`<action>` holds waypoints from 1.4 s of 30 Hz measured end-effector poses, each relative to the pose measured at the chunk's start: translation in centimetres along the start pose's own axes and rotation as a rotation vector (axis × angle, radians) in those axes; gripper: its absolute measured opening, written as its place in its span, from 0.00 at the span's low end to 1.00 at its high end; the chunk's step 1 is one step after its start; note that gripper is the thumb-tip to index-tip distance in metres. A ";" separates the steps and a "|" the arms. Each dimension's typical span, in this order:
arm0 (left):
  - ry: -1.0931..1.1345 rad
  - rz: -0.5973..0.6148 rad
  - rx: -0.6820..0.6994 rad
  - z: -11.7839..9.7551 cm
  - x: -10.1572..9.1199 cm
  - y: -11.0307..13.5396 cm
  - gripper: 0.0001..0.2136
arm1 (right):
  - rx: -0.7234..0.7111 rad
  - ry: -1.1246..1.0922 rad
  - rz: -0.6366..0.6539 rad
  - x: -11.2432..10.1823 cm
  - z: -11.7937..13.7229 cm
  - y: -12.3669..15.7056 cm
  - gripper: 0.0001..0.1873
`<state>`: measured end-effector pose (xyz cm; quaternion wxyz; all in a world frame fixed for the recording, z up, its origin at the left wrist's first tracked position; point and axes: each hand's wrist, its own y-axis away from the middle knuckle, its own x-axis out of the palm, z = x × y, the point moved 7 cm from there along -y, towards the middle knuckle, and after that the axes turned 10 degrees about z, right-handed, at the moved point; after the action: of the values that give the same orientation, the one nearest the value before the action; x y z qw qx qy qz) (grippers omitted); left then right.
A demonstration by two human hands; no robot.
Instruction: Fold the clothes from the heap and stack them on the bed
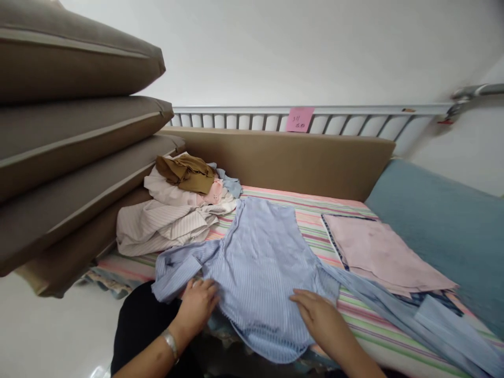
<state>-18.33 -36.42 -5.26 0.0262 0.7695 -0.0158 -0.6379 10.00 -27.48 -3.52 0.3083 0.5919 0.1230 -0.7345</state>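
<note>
A light blue striped shirt (260,262) lies spread flat on the striped bed sheet (307,210), its sleeves stretched out to the left and right. My left hand (199,302) rests flat on the shirt near the left sleeve, a silver bracelet on its wrist. My right hand (317,312) lies flat on the lower right of the shirt, fingers pointing left. Neither hand grips the cloth.
A heap of crumpled clothes (177,210) sits at the left, topped by a brown garment (187,173). A folded pink garment (381,252) lies on the right. Stacked brown cushions (66,136) loom at the left; a teal blanket (444,226) and white railing (354,118) border the bed.
</note>
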 end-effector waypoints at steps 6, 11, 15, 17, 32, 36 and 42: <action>0.036 -0.106 -0.047 -1.7 -2.7 -4.5 0.15 | 0.124 -0.188 -0.069 -0.1 -0.9 -2.4 0.23; 0.196 0.026 0.414 -6.1 1.7 -10.8 0.25 | 0.041 -0.126 -0.161 0.6 -3.4 -6.7 0.25; 0.095 -0.059 -0.003 0.7 2.4 -17.2 0.23 | 0.253 -0.068 -0.120 1.1 -7.7 -9.4 0.27; 0.064 -0.175 -0.159 3.1 1.3 -19.1 0.20 | 0.312 -0.063 -0.156 0.5 -8.2 -10.6 0.28; -0.041 -0.163 0.201 0.9 1.6 -30.6 0.23 | 0.105 0.057 -0.115 -0.7 -8.6 -23.9 0.26; -0.016 -0.119 0.212 1.3 2.8 -33.2 0.24 | 0.059 0.056 -0.077 -0.4 -9.1 -26.9 0.26; 0.003 -0.154 -0.040 4.2 1.7 -38.5 0.23 | 0.449 0.143 -0.220 -3.4 -13.2 -30.7 0.27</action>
<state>-22.45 1.81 -10.04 -0.0076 0.7688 0.0565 -0.6370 2.45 4.67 -9.49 0.0780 0.6790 0.0420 -0.7288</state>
